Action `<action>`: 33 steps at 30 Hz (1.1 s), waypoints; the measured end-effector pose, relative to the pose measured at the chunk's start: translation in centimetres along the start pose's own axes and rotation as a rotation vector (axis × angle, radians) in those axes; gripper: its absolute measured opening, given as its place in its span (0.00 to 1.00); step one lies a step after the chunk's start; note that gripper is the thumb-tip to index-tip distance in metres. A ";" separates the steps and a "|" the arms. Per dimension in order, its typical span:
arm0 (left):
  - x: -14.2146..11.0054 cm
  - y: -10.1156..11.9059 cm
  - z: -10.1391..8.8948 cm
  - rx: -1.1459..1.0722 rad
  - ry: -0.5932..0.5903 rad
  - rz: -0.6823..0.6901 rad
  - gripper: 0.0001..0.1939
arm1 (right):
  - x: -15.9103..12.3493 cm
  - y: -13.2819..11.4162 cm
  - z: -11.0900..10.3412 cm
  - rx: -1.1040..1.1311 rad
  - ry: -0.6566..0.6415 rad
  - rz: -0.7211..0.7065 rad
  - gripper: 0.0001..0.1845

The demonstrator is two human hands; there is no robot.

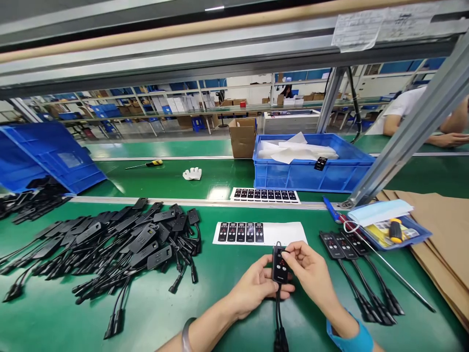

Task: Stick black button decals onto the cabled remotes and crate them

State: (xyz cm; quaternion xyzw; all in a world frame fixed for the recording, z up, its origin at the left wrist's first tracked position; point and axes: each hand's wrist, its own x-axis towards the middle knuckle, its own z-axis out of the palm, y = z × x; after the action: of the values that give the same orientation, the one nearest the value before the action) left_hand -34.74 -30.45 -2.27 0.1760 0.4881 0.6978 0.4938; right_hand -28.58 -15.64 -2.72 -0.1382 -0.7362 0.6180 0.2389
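Bare surface [154, 313] w/ room at the near L side, but cable pile [142, 244] blocks mid-L, metal post [406, 122] & tray [399, 232] block R.

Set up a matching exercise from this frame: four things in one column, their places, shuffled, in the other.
1. Left hand
2. Face mask
3. Cardboard box
4. Yellow-and-black screwdriver

A. Beside the left end of the large blue bin
B. Lying beyond the heap of black cabled devices
C. Holding a black device
D. Resting on the small blue tray

Pairs: 1-C, 2-D, 3-A, 4-B
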 end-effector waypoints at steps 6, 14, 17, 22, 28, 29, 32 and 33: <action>-0.1 0.1 0.1 0.008 -0.011 -0.002 0.29 | -0.1 -0.2 0.1 0.006 0.001 0.012 0.13; -0.2 -0.2 0.2 0.060 -0.018 0.022 0.28 | -0.2 -0.2 0.3 0.025 0.019 0.053 0.15; -0.2 -0.3 0.2 0.071 -0.023 0.024 0.29 | -0.2 -0.2 0.3 0.022 0.019 0.057 0.15; -0.1 -0.3 0.1 0.113 -0.030 0.035 0.30 | -0.1 -0.2 0.4 0.021 0.023 0.064 0.13; -0.2 -0.2 0.0 0.136 -0.038 0.045 0.30 | -0.2 0.0 0.3 0.012 0.030 0.081 0.14; -0.2 -0.2 0.0 0.131 -0.041 0.046 0.29 | -0.1 0.1 0.3 0.001 0.032 0.078 0.14; -0.2 -0.1 0.1 0.088 -0.047 0.035 0.27 | 0.2 0.6 0.0 -0.075 0.045 0.048 0.21; -0.2 -0.1 0.1 0.067 -0.046 0.026 0.27 | 0.3 0.7 -0.1 -0.098 0.038 0.041 0.22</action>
State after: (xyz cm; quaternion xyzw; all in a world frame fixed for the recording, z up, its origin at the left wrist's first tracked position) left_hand -34.59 -30.56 -2.24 0.2148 0.4972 0.6832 0.4898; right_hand -28.81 -15.29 -3.34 -0.1764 -0.7579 0.5832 0.2331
